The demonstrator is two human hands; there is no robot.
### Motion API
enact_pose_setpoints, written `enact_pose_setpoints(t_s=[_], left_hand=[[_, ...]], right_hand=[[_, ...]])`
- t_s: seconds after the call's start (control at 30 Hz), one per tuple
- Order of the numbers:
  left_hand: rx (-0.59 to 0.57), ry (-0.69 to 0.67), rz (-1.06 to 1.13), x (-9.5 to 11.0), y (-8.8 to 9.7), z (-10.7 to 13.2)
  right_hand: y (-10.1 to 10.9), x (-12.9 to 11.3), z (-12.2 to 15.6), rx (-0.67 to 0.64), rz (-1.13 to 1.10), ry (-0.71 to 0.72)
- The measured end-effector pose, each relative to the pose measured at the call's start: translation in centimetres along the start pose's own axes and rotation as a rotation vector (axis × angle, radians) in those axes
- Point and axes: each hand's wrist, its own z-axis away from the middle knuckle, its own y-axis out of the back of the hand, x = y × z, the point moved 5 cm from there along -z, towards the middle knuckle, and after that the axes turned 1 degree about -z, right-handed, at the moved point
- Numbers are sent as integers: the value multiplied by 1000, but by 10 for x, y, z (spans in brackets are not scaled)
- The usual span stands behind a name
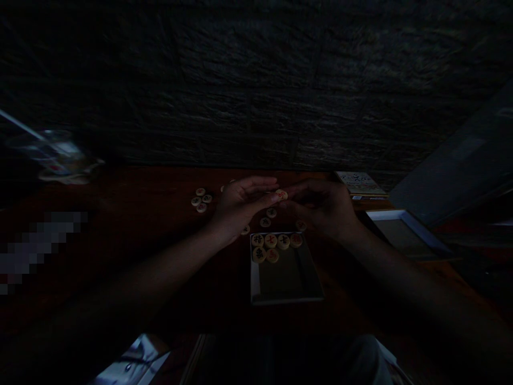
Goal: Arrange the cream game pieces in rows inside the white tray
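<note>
Here we hold one disc (281, 194) just above the table (152, 214), a little beyond the far edge of the box (286, 278). Our left hand (238, 206) pinches it at the fingertips with its red mark facing up. Our right hand (323, 208) meets it from the other side with curled fingers, but in this gloom we cannot tell whether they grip the disc or only touch it. To handle it well, we judge, the pinch belongs on the rim and not across the face, so the mark stays readable. The pressure should be light, since a smooth round piece squirts sideways when squeezed. The hands are best kept low, so a slip costs little. As for counts: one disc is in hand and six lie in the box — four in the far row (277, 240) and two in the near row (265, 255), at its left. A cluster (201, 199) of four sits on the table to the far left. At least four strays (271, 212) show around and under our hands, and more may be hidden. There is one box and, at the far right, one booklet (360, 183).
</note>
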Motion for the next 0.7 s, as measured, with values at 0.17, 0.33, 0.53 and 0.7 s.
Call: enact_pose_setpoints(t_s=[0.17, 0.33, 0.53, 0.7], left_hand=[[-40, 93, 0, -1, 0, 0], [-40, 130, -139, 3, -1, 1], [-3, 86, -44, 7, -1, -1], [62, 107, -54, 7, 3, -4]], right_hand=[[0, -8, 1, -89, 172, 87], [-4, -22, 1, -205, 350, 267], [-2, -38, 6, -211, 376, 196], [-22, -45, 21, -425, 369, 18]])
